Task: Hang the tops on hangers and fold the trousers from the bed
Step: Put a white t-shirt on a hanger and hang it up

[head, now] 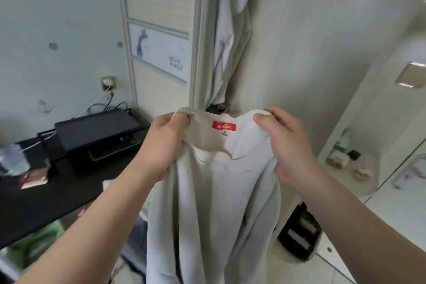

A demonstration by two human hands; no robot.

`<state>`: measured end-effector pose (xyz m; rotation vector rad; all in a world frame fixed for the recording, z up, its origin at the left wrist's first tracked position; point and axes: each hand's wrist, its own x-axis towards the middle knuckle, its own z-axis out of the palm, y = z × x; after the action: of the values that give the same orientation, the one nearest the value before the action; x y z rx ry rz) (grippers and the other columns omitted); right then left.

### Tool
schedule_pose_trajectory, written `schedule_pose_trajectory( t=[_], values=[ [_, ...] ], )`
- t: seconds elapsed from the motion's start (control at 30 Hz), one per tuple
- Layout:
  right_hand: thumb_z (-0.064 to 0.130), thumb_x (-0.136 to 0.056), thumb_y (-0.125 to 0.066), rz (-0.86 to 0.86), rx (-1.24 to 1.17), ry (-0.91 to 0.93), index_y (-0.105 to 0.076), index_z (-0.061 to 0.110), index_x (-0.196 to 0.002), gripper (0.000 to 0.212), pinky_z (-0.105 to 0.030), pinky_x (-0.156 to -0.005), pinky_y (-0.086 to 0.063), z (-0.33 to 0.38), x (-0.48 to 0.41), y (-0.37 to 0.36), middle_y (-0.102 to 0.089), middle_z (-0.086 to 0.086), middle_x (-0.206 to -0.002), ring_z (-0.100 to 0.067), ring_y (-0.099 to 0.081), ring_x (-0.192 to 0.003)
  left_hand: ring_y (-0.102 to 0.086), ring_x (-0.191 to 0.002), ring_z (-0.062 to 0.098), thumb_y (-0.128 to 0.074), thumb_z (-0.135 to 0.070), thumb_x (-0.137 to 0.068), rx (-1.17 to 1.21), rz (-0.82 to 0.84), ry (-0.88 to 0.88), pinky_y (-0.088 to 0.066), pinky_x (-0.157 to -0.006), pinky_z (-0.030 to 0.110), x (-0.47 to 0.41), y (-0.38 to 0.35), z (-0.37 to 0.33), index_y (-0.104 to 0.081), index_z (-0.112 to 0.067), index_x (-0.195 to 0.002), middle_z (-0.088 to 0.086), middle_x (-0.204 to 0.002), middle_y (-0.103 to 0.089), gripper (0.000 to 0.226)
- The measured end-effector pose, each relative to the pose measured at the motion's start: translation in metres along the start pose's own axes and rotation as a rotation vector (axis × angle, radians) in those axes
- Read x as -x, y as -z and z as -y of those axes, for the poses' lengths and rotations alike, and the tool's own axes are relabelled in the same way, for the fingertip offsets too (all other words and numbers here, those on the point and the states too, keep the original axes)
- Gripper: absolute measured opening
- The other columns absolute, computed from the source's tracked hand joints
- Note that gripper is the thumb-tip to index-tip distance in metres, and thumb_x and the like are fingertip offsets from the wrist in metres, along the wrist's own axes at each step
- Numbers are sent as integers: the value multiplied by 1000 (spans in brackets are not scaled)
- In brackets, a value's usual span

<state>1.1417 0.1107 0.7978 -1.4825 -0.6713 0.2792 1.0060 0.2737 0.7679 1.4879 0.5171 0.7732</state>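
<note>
fingers (178,120) of both hands pinching white top (214,203) collar, red label (224,126)

A pale wall (46,18) fills the upper left — a black desk (34,210) lower left, a wardrobe door (159,2) centre, floor tiles (329,270) lower right.

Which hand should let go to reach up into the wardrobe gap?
Right, probably. The hanging clothes sit slightly nearer the right hand, and the left hand grips the bunched collar, so it could hold the top alone.
</note>
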Motion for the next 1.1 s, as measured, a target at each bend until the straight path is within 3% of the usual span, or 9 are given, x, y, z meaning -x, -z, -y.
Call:
schedule_pose_trajectory(
  t=[0.1,0.2,0.37,0.5,0.6,0.7,0.8,0.9,1.1],
  values=[
    [32,-76,-64,-66,38,90,-58,14,-71,20,-36,-70,-32,24,-37,28,-47,-6,-72,-19,-44,-71,-49,-54,14,-46,-24,-93,-9,-3,-53,-36,-49,21,-42,-36,-28,-59,-25,-58,-5,-57,-51,37],
    [33,-77,-62,-137,106,186,-57,12,-75,22,-36,-68,-32,48,-73,49,-47,-4,-71,-19,-42,-69,-52,-58,16,-48,-30,-89,-37,16,-89,-39,-56,28,-87,-64,-59,-61,-18,-73,0,-62,-54,24],
    [30,-80,-61,-233,210,352,-55,18,-66,19,-31,-62,-35,100,-139,70,-46,4,-63,-14,-42,-63,-53,-64,18,-50,-41,-78,-36,76,-233,-41,-64,32,-165,-104,-118,-63,-13,-79,3,-68,-55,31],
    [24,-86,-61,-342,364,486,-55,22,-64,23,-17,-44,-32,145,-197,84,-42,14,-50,-7,-37,-47,-50,-69,19,-50,-39,-85,-6,132,-409,-38,-67,34,-232,-135,-168,-56,-17,-84,6,-74,-50,24],
    [19,-86,-60,-442,466,538,-56,17,-68,19,-16,-41,-31,174,-244,96,-43,15,-48,-4,-36,-43,-45,-67,20,-49,-38,-88,-28,155,-502,-35,-66,35,-284,-160,-204,-51,-17,-79,7,-72,-45,24],
    [15,-85,-59,-557,600,575,-55,4,-71,18,-23,-50,-33,198,-291,108,-45,9,-58,-9,-40,-56,-39,-61,21,-49,-35,-93,-38,155,-545,-31,-62,33,-331,-187,-238,-44,-18,-68,5,-63,-41,31],
    [16,-85,-58,-685,736,527,-58,-3,-77,20,-27,-55,-36,217,-333,122,-49,-2,-66,-17,-45,-65,-42,-59,24,-48,-34,-95,-35,137,-576,-34,-60,33,-373,-211,-270,-45,-16,-63,3,-60,-45,37],
    [18,-87,-56,-737,872,444,-58,6,-73,18,-29,-60,-38,231,-364,141,-58,-7,-69,-26,-56,-71,-43,-58,24,-48,-31,-97,-43,139,-644,-33,-54,32,-409,-233,-297,-46,-14,-61,3,-59,-46,40],
    [28,-93,-51,-749,1522,119,-50,14,-84,16,-33,-72,-47,246,-394,176,-64,-16,-105,-35,-64,-92,-48,-60,28,-46,-31,-93,-98,143,-716,-33,-52,32,-454,-279,-335,-48,-12,-65,7,-64,-51,33]
  ],
)
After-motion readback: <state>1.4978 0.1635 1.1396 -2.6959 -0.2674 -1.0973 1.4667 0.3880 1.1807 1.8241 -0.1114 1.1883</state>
